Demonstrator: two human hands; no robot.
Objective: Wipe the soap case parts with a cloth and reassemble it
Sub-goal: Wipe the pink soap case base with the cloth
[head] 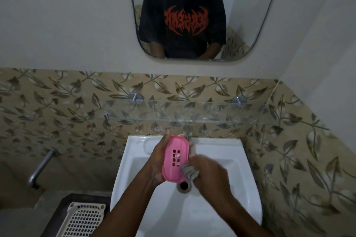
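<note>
Holding pink slotted soap case part (176,158), centre frame above the sink (221,159): left hand (156,161), grip curled round its edges. Bunched grey cloth (189,171), clenched in right hand (208,173) grip, touches its lower right edge.

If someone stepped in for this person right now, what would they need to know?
Left hand grips the pink slotted case part above the sink.
Right hand holds a bunched grey cloth against that part's lower edge.
Done: wiping of this part is under way.
Left: finish it, wipe the other case parts, which are not visible here, then reassemble.
</note>
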